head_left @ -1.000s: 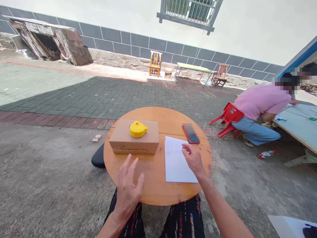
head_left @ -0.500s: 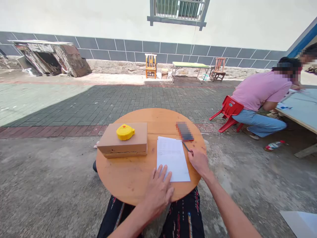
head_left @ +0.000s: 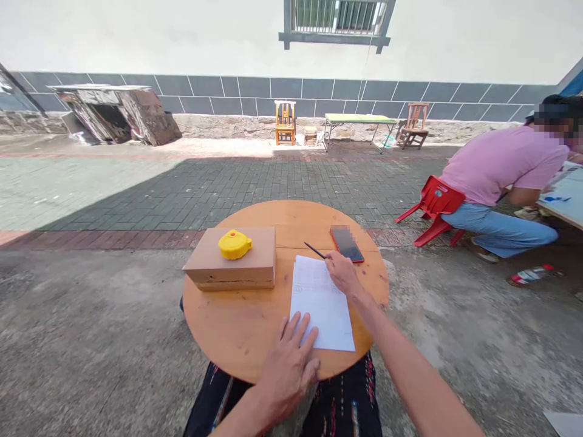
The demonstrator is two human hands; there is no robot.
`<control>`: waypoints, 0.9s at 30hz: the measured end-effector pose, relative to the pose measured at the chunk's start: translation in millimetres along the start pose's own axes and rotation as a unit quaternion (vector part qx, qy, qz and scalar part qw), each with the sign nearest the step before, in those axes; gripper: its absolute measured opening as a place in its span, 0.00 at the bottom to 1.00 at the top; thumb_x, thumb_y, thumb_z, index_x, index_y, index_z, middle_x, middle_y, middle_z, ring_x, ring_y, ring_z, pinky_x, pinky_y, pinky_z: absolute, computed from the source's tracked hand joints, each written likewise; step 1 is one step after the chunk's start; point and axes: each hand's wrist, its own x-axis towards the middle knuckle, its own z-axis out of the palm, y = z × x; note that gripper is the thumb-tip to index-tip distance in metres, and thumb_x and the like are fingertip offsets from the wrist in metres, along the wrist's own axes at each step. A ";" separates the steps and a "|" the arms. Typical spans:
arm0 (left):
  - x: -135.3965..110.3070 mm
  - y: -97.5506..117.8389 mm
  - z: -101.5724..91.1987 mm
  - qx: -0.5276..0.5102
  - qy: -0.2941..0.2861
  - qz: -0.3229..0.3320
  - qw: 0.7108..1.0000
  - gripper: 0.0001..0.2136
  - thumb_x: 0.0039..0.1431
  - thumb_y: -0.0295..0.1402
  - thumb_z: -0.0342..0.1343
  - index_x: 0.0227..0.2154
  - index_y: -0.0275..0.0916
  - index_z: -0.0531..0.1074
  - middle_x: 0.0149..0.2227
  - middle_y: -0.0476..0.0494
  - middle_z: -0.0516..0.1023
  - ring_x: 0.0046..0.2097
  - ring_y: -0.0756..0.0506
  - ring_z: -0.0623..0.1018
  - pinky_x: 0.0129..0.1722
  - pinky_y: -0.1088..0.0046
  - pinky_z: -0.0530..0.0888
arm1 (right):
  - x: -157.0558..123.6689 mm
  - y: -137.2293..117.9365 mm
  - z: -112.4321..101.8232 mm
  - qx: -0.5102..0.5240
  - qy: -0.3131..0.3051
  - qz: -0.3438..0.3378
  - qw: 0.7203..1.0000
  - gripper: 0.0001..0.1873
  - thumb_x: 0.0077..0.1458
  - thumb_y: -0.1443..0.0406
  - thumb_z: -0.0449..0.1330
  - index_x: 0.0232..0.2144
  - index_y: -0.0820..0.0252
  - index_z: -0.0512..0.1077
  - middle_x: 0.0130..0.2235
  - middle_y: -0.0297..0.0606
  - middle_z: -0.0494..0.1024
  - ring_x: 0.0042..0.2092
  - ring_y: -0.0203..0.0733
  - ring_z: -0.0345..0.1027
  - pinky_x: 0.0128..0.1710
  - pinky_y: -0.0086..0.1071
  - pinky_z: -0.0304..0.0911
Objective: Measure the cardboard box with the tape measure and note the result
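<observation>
Right hand [head_left: 342,274] rests on the upper right part of a sheet of paper [head_left: 321,301], fingers pinched around a dark pen [head_left: 314,250]. The pen's free end slants up and to the left, off the sheet's top edge. Just beyond the hand, to its right, lies a phone [head_left: 347,244] flat on the round wooden table [head_left: 237,328].

Left hand [head_left: 288,363] lies palm down at the near edge of the table, fingers spread, fingertips pressing the lower left corner of the same sheet. The paper runs between the two hands.

Left of the paper, well apart from both hands, sits a flat cardboard box [head_left: 232,266] with a yellow tape measure [head_left: 234,244] on top of it.

Further out, right of the table: a person in a pink shirt [head_left: 498,164] sits on a red plastic chair [head_left: 432,206], bent over another table. Far back along the wall stand a wooden chair [head_left: 285,121] and a green folding table [head_left: 357,119].
</observation>
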 end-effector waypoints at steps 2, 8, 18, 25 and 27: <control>-3.6 0.4 -2.0 -0.004 -0.005 -0.003 1.000 0.25 0.60 0.35 0.55 0.61 0.45 0.63 0.68 0.41 0.58 0.68 0.35 0.57 0.64 0.46 0.62 | 4.7 -3.1 9.4 0.009 -0.012 -0.008 1.000 0.12 0.60 0.67 0.49 0.32 0.57 0.73 0.32 0.39 0.80 0.34 0.42 0.70 0.40 0.33 0.56; -11.2 0.8 -2.9 -0.002 -0.003 -0.001 1.000 0.24 0.61 0.36 0.55 0.61 0.43 0.63 0.67 0.41 0.58 0.68 0.34 0.58 0.64 0.44 0.61 | -0.7 -3.4 2.1 0.065 0.014 0.015 0.998 0.12 0.59 0.64 0.50 0.32 0.58 0.72 0.34 0.41 0.79 0.37 0.45 0.70 0.42 0.36 0.58; -12.9 3.1 -4.0 0.004 0.009 -0.006 1.000 0.22 0.66 0.41 0.50 0.61 0.44 0.63 0.67 0.41 0.59 0.68 0.35 0.57 0.65 0.44 0.60 | -86.5 4.6 -51.6 0.456 -0.009 0.142 0.878 0.14 0.56 0.55 0.60 0.40 0.58 0.73 0.26 0.31 0.74 0.26 0.37 0.68 0.28 0.31 0.64; -12.6 4.4 -3.8 0.009 0.014 -0.008 1.000 0.22 0.66 0.42 0.49 0.61 0.44 0.63 0.67 0.41 0.59 0.68 0.35 0.57 0.65 0.44 0.60 | -128.6 -0.9 -54.0 0.563 -0.039 0.154 0.811 0.14 0.53 0.57 0.64 0.41 0.56 0.77 0.38 0.43 0.83 0.43 0.48 0.76 0.36 0.36 0.68; -12.5 5.3 -4.8 0.006 0.016 -0.010 1.000 0.22 0.66 0.42 0.50 0.61 0.43 0.64 0.67 0.41 0.59 0.68 0.35 0.57 0.65 0.44 0.59 | -132.8 -3.8 -58.8 0.564 -0.030 0.137 0.814 0.17 0.50 0.59 0.67 0.43 0.53 0.76 0.42 0.43 0.83 0.46 0.50 0.76 0.38 0.38 0.69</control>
